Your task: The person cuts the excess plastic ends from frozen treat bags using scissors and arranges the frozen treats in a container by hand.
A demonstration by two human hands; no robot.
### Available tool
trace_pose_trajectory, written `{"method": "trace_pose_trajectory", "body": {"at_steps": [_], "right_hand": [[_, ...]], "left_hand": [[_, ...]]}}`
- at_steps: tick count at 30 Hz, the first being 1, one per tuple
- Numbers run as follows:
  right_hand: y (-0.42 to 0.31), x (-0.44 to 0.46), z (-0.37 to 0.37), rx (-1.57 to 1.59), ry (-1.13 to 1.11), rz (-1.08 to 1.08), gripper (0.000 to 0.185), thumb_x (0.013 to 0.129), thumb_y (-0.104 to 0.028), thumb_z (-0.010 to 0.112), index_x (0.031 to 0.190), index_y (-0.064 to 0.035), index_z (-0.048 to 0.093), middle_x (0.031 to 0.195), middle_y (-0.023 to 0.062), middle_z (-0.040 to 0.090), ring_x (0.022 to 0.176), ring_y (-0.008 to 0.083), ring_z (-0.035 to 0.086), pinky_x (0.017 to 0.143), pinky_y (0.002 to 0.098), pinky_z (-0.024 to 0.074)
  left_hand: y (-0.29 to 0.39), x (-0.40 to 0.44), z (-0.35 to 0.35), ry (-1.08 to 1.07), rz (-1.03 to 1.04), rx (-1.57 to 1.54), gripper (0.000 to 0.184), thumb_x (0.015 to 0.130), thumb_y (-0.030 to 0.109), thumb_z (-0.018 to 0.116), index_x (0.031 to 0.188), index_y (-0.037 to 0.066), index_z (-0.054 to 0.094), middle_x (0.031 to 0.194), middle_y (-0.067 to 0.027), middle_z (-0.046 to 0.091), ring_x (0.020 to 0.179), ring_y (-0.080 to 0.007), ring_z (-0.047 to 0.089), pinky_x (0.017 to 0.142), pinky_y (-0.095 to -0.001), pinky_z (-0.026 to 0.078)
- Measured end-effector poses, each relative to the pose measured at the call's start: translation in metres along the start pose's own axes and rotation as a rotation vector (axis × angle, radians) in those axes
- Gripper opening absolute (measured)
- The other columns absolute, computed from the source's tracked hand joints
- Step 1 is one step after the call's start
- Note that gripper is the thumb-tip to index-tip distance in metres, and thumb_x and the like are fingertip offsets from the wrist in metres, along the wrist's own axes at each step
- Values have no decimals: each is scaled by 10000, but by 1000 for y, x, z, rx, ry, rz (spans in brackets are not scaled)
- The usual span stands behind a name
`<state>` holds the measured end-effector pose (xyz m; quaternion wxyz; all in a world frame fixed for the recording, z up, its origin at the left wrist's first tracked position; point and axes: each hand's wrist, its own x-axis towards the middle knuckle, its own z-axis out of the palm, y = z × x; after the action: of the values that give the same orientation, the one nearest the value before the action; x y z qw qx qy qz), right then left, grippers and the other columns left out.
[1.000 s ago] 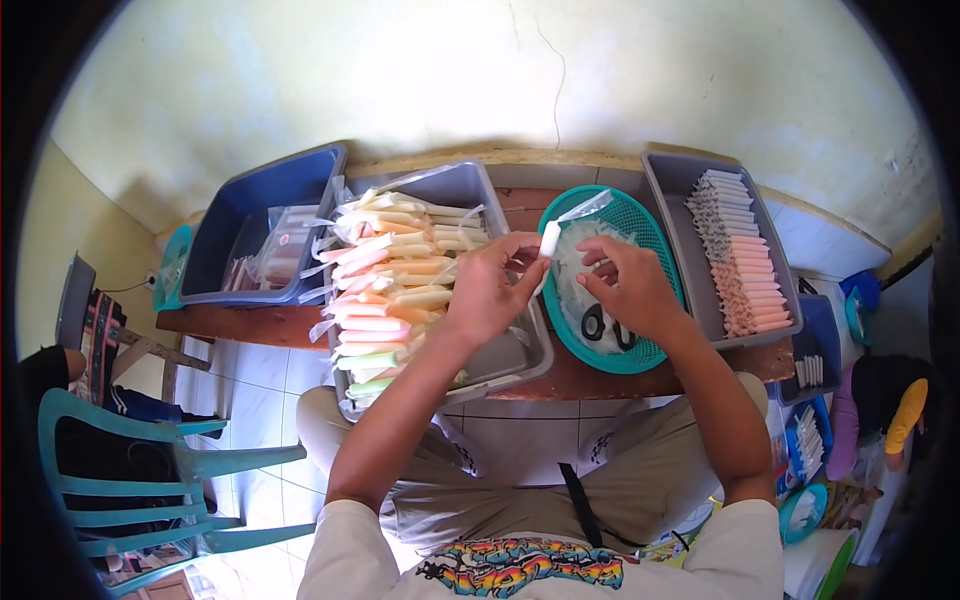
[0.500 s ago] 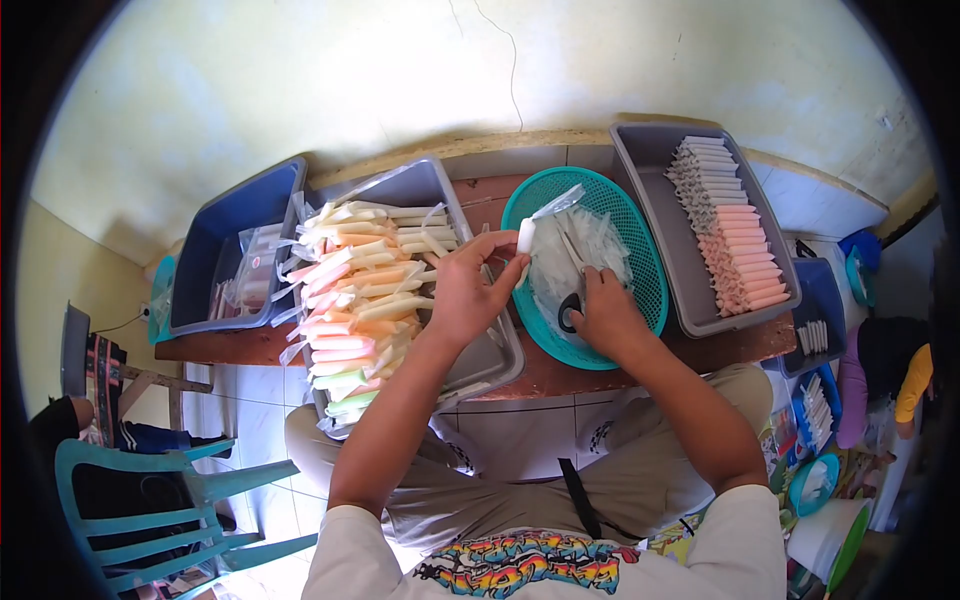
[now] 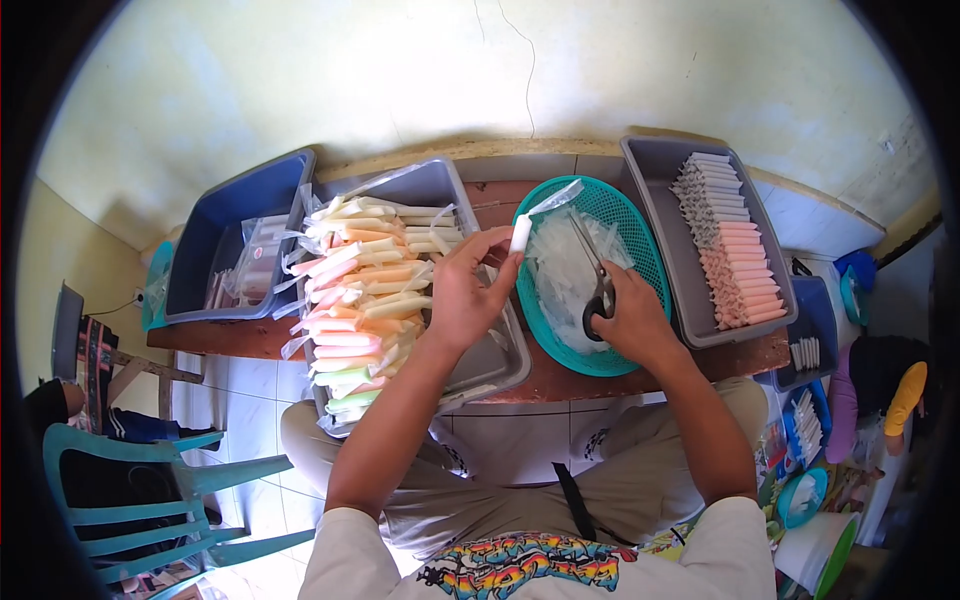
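Observation:
Pinched in my left hand (image 3: 474, 284) is a white ice pop tube (image 3: 520, 233), its clear plastic tail (image 3: 556, 198) sticking up to the right. My right hand (image 3: 634, 316) grips black-handled scissors (image 3: 597, 290), blades pointing up and away over a teal mesh basket (image 3: 657, 262). Clear plastic offcuts (image 3: 565, 270) fill the basket beneath the blades. Left of my left hand, a grey tray (image 3: 458, 192) holds a heap of cream, orange, pink and green ice pops (image 3: 360, 290) with untrimmed plastic ends.
At right, a grey tray (image 3: 668, 232) holds neat rows of white and pink ice pops (image 3: 748, 270). A dark blue bin (image 3: 205, 250) with packages stands far left. A teal chair (image 3: 120, 518) is at lower left; another person's yellow sleeve (image 3: 908, 392) shows at right.
My right hand has lifted and turned the scissors, so their blades now show more clearly above the offcuts. The left hand still holds the white ice pop. The view has shifted slightly.

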<state>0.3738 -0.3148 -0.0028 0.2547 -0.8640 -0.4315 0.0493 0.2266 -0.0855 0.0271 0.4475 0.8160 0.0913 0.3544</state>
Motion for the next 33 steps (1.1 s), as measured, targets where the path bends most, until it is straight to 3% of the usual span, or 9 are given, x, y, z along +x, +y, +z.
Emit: {"method": "trace_pose_trajectory", "body": {"at_steps": [2, 4, 6, 9, 15, 18, 28, 31, 33], "right_hand": [[-23, -2, -30, 117, -46, 30, 896, 779, -213, 897, 1554, 13, 508, 1238, 233, 657, 1004, 378, 712, 920, 453, 592], [-33, -5, -45, 235, -95, 62, 916, 768, -253, 929, 1564, -32, 531, 1231, 207, 663, 973, 331, 714, 899, 430, 588], [-34, -8, -50, 341, -65, -92, 949, 760, -320, 968, 1575, -78, 547, 1143, 150, 661, 885, 250, 682, 851, 390, 571], [-42, -10, -62, 406, -207, -131, 1000, 741, -296, 992, 1609, -106, 534, 1181, 118, 632, 959, 213, 640, 881, 380, 591], [-43, -9, -45, 546, -249, -171, 1066, 769, -231, 984, 1685, -132, 449, 1228, 104, 616, 1006, 175, 666, 924, 321, 624], [-43, -8, -36, 666, -189, -167, 1041, 804, -315, 972, 1682, -122, 446, 1142, 108, 620, 909, 175, 642, 844, 325, 640], [-39, -7, -30, 758, -204, -99, 1036, 819, -279, 964, 1690, -120, 425, 1182, 106, 607, 954, 178, 649, 858, 341, 667], [-38, -7, -29, 746, -195, -90, 1024, 826, -271, 958, 1688, -114, 427, 1176, 104, 608, 964, 180, 653, 860, 329, 663], [-38, -8, -28, 709, -182, -96, 1003, 847, -274, 947, 1689, -108, 427, 1175, 105, 611, 960, 177, 659, 833, 333, 650]], "left_hand": [[-2, 1, -1, 27, 5, 9, 311, 975, 20, 781, 1285, 24, 755, 1021, -92, 793, 872, -135, 730, 804, -301, 598], [-5, 2, -1, 116, 19, 16, 294, 941, 16, 792, 1233, 44, 772, 945, -113, 756, 765, -200, 731, 727, -329, 590], [-6, 2, -3, 131, 11, 32, 300, 943, 16, 792, 1240, 48, 773, 941, -113, 752, 758, -200, 726, 719, -329, 587], [-6, 0, -4, 135, -8, 62, 307, 947, 22, 794, 1252, 53, 775, 944, -111, 748, 749, -202, 719, 710, -332, 585], [-2, -4, -2, 33, 20, 101, 316, 951, 35, 796, 1266, 57, 777, 979, -117, 745, 774, -234, 726, 720, -350, 593], [2, -7, -2, -18, 56, 124, 328, 948, 34, 797, 1275, 58, 776, 1015, -129, 743, 813, -254, 733, 729, -357, 594], [4, -9, -4, -91, 101, 144, 359, 933, 5, 781, 1289, 55, 775, 1033, -145, 721, 852, -312, 717, 739, -411, 571], [4, -9, -3, -92, 110, 164, 355, 941, 33, 800, 1295, 59, 779, 1058, -123, 746, 853, -244, 718, 751, -362, 571], [4, -10, -3, -101, 108, 185, 356, 940, 32, 799, 1294, 59, 779, 1059, -129, 742, 868, -263, 719, 763, -375, 573]]}}
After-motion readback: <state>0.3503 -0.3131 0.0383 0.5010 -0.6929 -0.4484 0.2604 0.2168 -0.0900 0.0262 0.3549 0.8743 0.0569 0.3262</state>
